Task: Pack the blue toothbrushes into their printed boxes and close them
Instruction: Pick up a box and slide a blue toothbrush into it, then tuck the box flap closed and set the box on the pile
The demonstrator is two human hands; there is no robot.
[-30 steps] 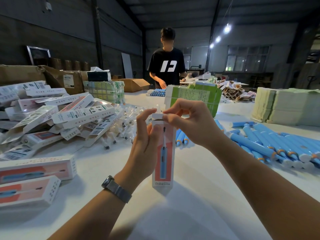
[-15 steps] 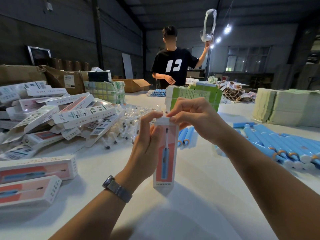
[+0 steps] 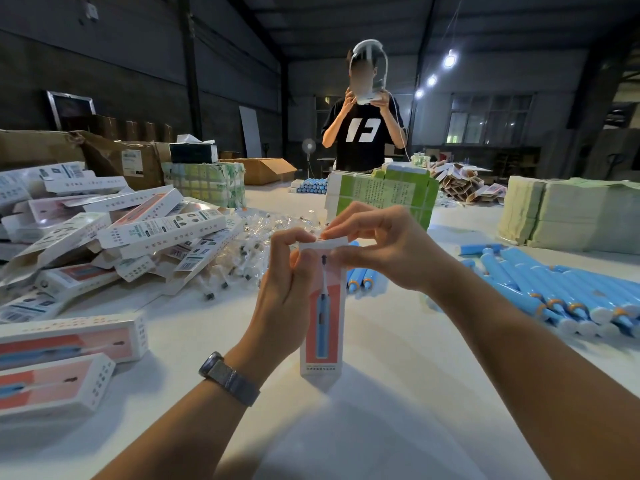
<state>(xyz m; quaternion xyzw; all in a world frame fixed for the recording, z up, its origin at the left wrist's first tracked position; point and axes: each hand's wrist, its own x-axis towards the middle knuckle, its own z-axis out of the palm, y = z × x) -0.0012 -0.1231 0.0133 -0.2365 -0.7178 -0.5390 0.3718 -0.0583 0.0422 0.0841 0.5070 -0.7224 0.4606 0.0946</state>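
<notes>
A printed toothbrush box (image 3: 322, 317) is held upright above the white bench (image 3: 398, 393), bottom flap pointing down. The left hand (image 3: 287, 292) is wrapped around the box's left side, fingers curled over the upper edge. The right hand (image 3: 377, 247) is clamped on the top flap (image 3: 329, 242), which is pinched at the box's upper end. Whether the flap is fully tucked cannot be told.

Loose blue toothbrushes (image 3: 554, 289) are laid in a row on the bench to the right. Two closed boxes (image 3: 62, 362) lie flat at the left edge, with a heap of open printed boxes (image 3: 114, 233) behind them. Bagged brush heads (image 3: 242, 258) are piled beside the heap. A person in a black shirt (image 3: 362, 140) is seen standing at the far end.
</notes>
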